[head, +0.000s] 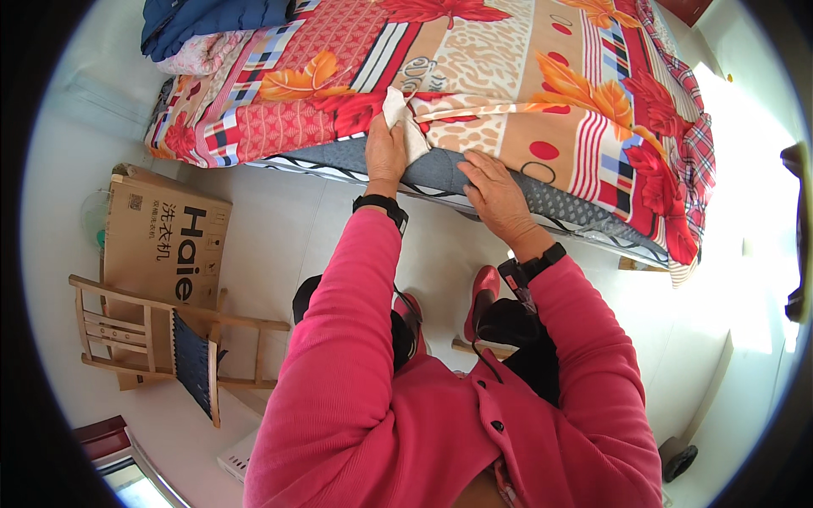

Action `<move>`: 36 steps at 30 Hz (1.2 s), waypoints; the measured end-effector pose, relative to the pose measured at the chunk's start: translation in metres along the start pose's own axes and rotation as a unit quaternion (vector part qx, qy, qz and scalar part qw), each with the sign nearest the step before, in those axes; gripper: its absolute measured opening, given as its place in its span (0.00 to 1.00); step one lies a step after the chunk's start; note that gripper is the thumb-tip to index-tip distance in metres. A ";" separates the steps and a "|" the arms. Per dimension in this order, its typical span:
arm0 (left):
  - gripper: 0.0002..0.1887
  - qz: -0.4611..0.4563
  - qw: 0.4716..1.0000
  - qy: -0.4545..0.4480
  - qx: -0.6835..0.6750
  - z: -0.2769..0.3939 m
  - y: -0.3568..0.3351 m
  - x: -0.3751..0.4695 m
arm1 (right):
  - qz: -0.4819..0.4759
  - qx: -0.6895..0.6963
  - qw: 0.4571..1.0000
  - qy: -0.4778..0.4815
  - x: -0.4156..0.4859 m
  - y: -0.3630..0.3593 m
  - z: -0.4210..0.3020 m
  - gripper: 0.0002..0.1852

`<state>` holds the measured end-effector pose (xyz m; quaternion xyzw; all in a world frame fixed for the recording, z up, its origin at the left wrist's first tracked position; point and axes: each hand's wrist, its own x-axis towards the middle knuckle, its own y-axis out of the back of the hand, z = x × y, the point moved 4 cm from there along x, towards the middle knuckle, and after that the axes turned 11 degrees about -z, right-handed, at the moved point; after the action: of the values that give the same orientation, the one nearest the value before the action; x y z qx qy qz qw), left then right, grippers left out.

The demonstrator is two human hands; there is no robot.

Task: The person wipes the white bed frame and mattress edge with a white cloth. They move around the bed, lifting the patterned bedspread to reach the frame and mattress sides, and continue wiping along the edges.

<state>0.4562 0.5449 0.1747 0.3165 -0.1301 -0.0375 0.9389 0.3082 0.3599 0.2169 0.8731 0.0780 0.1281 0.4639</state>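
Observation:
A patterned bed sheet (470,70) with red and orange leaves covers the bed before me. My left hand (385,152) grips a bunched fold of it, with the pale underside (414,136) turned outward at the thumb. Below the lifted hem shows the grey side of the mattress (438,170). My right hand (498,193) lies against this side, its fingers extended and their tips near the sheet's hem; nothing is seen in its grip. Both wrists wear black straps.
A dark blue padded garment (209,25) and a pink floral bundle (202,54) lie at the bed's far left. On the left, a Haier cardboard carton (136,241) stands behind a wooden chair (120,330). A short wooden piece (486,349) lies near my feet.

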 end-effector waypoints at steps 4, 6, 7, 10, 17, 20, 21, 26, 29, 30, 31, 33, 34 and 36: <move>0.16 -0.003 0.999 0.039 -0.023 -0.009 -0.002 0.002 | 0.080 -0.084 0.993 0.002 0.013 0.001 0.033 0.23; 0.14 0.011 0.999 0.035 -0.009 -0.010 -0.003 0.002 | 0.097 -0.148 0.981 -0.078 0.003 0.021 0.060 0.24; 0.13 0.021 0.999 0.028 -0.002 -0.009 -0.003 0.002 | 0.113 -0.182 0.971 -0.105 -0.002 0.034 0.072 0.24; 0.14 0.025 0.999 0.017 0.020 -0.003 -0.005 0.002 | 0.029 -0.062 0.987 -0.143 -0.016 0.053 0.099 0.24; 0.17 0.019 0.996 0.044 0.074 0.009 -0.008 0.003 | 0.074 -0.056 0.996 0.016 0.036 0.027 0.079 0.27; 0.16 0.021 0.996 0.051 0.071 0.010 -0.009 0.004 | -0.068 -0.094 0.990 -0.075 0.064 -0.002 0.072 0.29; 0.16 0.025 0.995 0.042 0.091 0.011 -0.009 0.003 | -0.020 -0.079 0.994 -0.074 0.074 -0.003 0.065 0.29; 0.14 0.015 0.998 0.037 0.048 0.007 -0.006 0.000 | -0.037 -0.145 0.979 -0.137 0.107 -0.017 0.057 0.30; 0.16 0.011 1.000 0.025 0.005 0.010 0.000 0.000 | -0.017 -0.176 0.973 -0.146 0.113 -0.021 0.057 0.29; 0.15 0.005 0.999 0.031 -0.014 0.012 0.002 -0.001 | -0.010 -0.180 0.973 -0.145 0.113 -0.022 0.056 0.28; 0.15 0.000 0.999 0.035 -0.030 0.013 0.005 -0.003 | -0.009 -0.185 0.971 -0.151 0.113 -0.023 0.057 0.28; 0.14 -0.003 0.992 0.053 -0.112 0.014 0.011 -0.014 | 0.023 -0.200 0.970 -0.134 0.111 -0.022 0.056 0.26; 0.14 -0.035 0.987 0.046 -0.148 0.015 0.013 -0.024 | 0.024 -0.202 0.970 -0.134 0.111 -0.023 0.056 0.26; 0.15 -0.092 0.984 0.038 -0.146 0.009 0.023 -0.048 | 0.028 -0.207 0.969 -0.132 0.110 -0.023 0.056 0.24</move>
<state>0.4070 0.5653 0.1842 0.1876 -0.0578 -0.1303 0.9718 0.4298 0.3570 0.1844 0.7694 -0.0371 0.0379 0.6366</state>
